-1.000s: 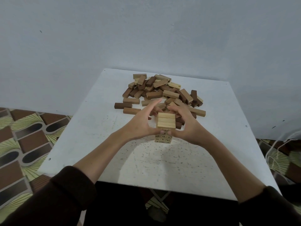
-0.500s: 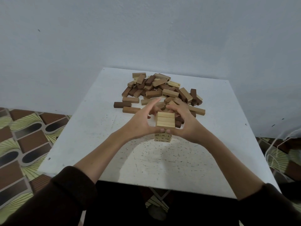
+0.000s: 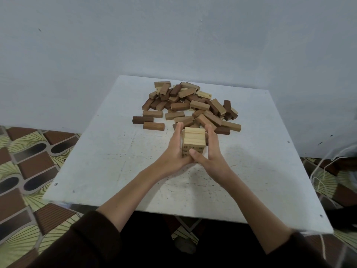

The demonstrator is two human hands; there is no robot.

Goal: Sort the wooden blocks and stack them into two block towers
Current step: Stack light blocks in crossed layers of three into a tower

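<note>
Your small tower of pale blocks stands on the white desk, just in front of the loose pile of wooden blocks. Printed numbers show on the end faces of its lower layers. Your left hand lies flat against the tower's left side, fingers straight and together, pressing rather than curling round it. Your right hand does the same on the tower's right side, its fingers straight and pointing away from you, and its thumb crosses the tower's near face low down. The two hands meet at the tower's base.

Behind the tower the pile mixes pale, mid-brown and dark blocks, lying at all angles. Left of the tower and a little behind it, a reddish-brown block and a dark block lie apart from the pile. Dark sleeves cover both forearms nearest you. To the left of the desk, patterned floor tiles show.
</note>
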